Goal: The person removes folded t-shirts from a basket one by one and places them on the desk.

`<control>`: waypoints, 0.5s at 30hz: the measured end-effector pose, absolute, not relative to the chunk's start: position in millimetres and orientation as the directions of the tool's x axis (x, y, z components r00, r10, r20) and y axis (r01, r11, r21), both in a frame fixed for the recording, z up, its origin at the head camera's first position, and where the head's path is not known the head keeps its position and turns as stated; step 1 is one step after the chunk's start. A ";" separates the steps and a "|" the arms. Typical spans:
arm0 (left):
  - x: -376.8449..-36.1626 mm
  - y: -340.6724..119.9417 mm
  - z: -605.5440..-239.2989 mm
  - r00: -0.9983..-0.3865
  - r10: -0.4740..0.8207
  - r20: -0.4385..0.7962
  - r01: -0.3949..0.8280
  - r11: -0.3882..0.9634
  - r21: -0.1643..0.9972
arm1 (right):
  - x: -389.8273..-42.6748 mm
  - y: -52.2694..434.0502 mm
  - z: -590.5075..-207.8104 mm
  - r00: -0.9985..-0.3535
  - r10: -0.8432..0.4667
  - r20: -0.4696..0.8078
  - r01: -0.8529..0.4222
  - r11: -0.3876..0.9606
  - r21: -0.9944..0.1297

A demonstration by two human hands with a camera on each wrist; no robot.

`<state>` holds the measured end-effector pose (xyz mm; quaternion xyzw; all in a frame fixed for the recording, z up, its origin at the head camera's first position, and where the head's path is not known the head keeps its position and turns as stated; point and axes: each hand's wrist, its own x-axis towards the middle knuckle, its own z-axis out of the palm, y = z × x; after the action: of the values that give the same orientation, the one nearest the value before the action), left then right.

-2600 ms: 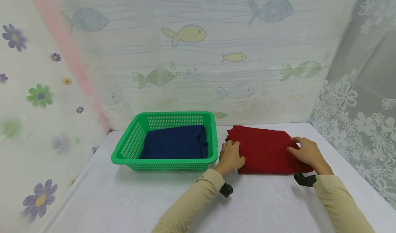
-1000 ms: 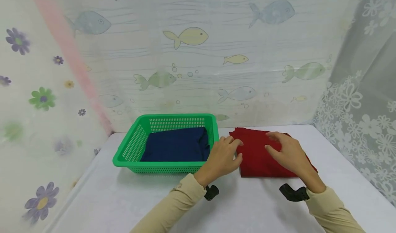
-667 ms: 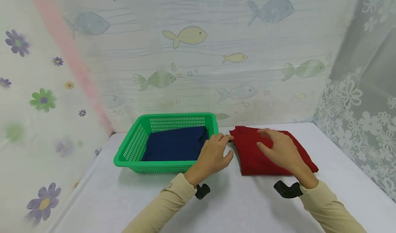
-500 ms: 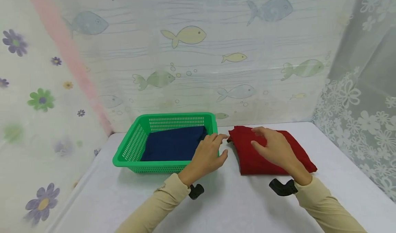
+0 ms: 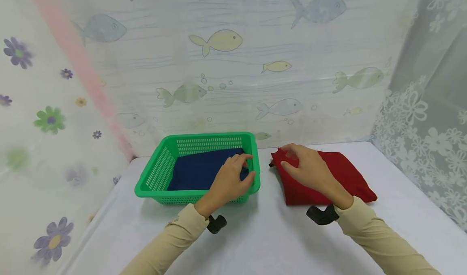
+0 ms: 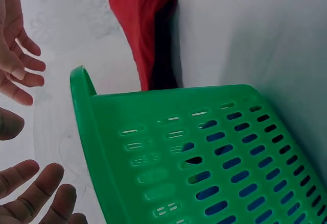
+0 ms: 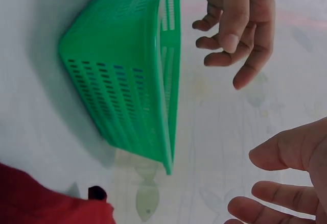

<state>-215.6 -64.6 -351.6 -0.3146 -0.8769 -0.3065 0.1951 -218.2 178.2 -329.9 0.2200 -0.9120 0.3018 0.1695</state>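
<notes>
The left hand [image 5: 229, 180] hovered over the near right corner of the green basket [image 5: 157, 170], fingers loosely spread and gripping nothing; whether the fingertips touched the rim could not be told. Directly beyond its fingers, inside the basket, lay the folded navy cloth [image 5: 198, 170]. The right hand [image 5: 305, 168] was positioned over the far left corner of the folded red cloth [image 5: 346, 177], fingers relaxed and slightly bent, holding nothing; contact with the fabric could not be confirmed. The red cloth lay flat just to the right of the basket, separated from it by a narrow strip of table.

The left wrist view showed the basket's slotted side wall [image 6: 219, 157] close up and the edge of the red cloth [image 6: 140, 25] beyond it, with the fingers of both hands spread apart at the frame edge; the navy cloth did not appear there. The right wrist view showed the basket [image 7: 122, 76] from outside, the left hand [image 7: 240, 27] open past its rim, and a corner of the red cloth [image 7: 46, 201] below.

Outward from the hands, the white table [image 5: 255, 242] carried both items. A curtain with a fish print [image 5: 219, 39] hung behind it, a flower-printed curtain [image 5: 47, 119] to the left, and a lace curtain [image 5: 423, 117] to the right.
</notes>
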 end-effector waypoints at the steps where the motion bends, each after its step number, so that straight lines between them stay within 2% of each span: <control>1: -216.2 -65.7 -350.8 -0.738 0.427 0.523 0.662 0.609 0.437 | -219.3 176.2 -328.6 -0.843 -0.305 0.442 -0.510 0.715 -0.479; 10: -229.9 -79.7 -342.2 -0.796 0.391 0.461 0.605 0.514 0.608 | -228.7 156.6 -316.2 -0.840 -0.323 0.436 -0.535 0.631 -0.562; 15: -231.0 -93.2 -337.9 -0.818 0.364 0.445 0.575 0.530 0.623 | -231.4 147.4 -311.5 -0.871 -0.309 0.382 -0.490 0.602 -0.630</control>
<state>-231.0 -93.2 -337.9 -0.2717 -0.8648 -0.4014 0.1314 -231.4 147.4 -311.5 0.2252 -0.8873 0.3848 0.1176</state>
